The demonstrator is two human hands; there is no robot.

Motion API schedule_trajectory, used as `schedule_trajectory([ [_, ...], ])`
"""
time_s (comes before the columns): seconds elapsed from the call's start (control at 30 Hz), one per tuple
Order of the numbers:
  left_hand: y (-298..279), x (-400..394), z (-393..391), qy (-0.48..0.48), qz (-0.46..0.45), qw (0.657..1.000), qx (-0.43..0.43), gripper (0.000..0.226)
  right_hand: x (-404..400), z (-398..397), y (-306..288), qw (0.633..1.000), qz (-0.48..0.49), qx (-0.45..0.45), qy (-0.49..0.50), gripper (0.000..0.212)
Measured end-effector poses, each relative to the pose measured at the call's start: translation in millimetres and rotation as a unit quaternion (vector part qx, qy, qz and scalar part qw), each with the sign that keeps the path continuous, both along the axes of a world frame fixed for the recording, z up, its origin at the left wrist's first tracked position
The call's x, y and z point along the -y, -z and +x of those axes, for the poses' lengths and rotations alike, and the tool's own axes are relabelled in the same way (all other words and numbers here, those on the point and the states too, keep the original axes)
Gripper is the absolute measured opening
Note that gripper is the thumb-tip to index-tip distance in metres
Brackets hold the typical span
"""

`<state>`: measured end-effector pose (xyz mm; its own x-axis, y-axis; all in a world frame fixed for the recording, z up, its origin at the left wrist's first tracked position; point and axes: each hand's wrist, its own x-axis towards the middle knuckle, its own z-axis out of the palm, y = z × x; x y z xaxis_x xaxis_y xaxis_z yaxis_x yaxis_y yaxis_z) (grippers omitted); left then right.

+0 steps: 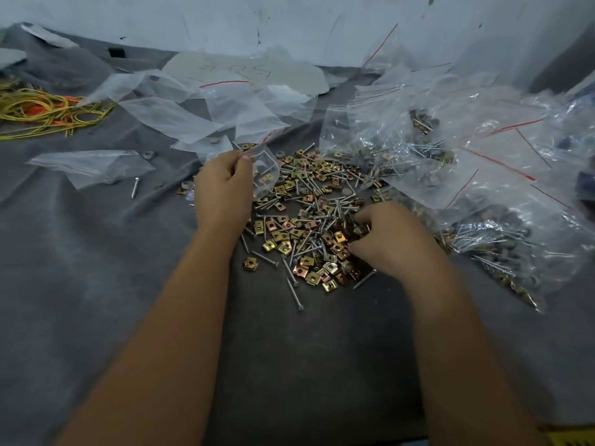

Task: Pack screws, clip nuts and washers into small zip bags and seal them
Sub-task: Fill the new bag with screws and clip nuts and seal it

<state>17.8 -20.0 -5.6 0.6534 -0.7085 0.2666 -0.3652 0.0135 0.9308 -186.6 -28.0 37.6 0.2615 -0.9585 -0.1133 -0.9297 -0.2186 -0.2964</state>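
My left hand pinches rim of small zip bag, bag hanging just right of my thumb. My right hand curled down into loose pile of screws and clip nuts; fingertips buried, catch unclear. Filled bags beyond right hand. Grey cloth underneath.
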Motion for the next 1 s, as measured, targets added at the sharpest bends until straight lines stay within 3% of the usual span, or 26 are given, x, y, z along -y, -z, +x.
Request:
schedule_trajectory([
  [0.27,-1,1,1,-0.013,0.012,1.000,0.000,0.036,33,42,-5,0.997,-0.008,0.022,-0.070,0.032],
  [0.4,-4,2,0,-0.044,-0.013,0.999,0.000,0.037,49,65,9,0.982,-0.011,0.164,-0.095,0.042],
  [0.5,-4,-1,0,-0.080,-0.037,0.996,0.025,0.025,56,66,21,0.961,0.001,0.256,-0.104,0.050],
  [0.63,-6,-4,-1,-0.097,-0.052,0.993,0.051,0.026,62,45,23,0.933,0.000,0.354,-0.063,0.033],
  [0.7,-5,-5,-6,-0.065,-0.024,0.991,0.114,0.033,61,34,17,0.921,-0.014,0.389,-0.021,0.031],
  [0.77,-3,-5,-14,-0.019,-0.002,0.983,0.182,0.033,61,25,11,0.930,-0.040,0.365,0.019,0.029],
  [0.87,1,-4,-19,0.007,0.022,0.977,0.213,0.028,63,17,6,0.988,-0.031,0.150,0.035,0.023],
  [0.93,2,-3,-17,0.010,0.024,0.983,0.184,0.026,60,17,4,0.999,0.013,0.051,0.014,0.023],
  [1.0,2,-2,-16,0.012,0.023,0.987,0.160,0.025,57,20,2,0.996,0.036,0.072,-0.030,0.029],
])
